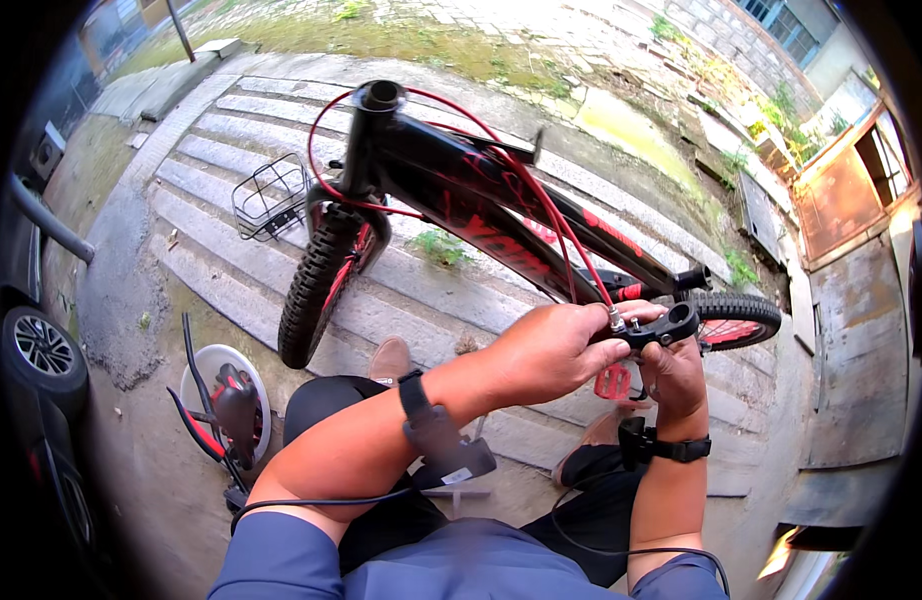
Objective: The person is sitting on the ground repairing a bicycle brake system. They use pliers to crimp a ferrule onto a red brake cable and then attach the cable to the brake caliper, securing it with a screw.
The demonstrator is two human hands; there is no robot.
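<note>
A black and red bicycle (501, 220) stands in front of me, without handlebars or saddle on it. My right hand (673, 375) is closed around a black brake lever (671, 326) with a round clamp ring, near the rear of the frame. The fingers of my left hand (566, 345) pinch the silver cable fitting (615, 318) at the lever's near end. A red cable (556, 215) loops from the front of the frame down to this fitting. The fingers hide part of the lever. Below the hands shows a red pedal (612, 381).
On the left, a white bucket (265, 400) holds a dark saddle (237, 412), with black and red curved strips beside it. A black wire basket (271, 200) lies beyond the front tyre (316, 290). A dark car's wheel (49, 346) is at far left; rusty metal sheets (851, 205) stand at right.
</note>
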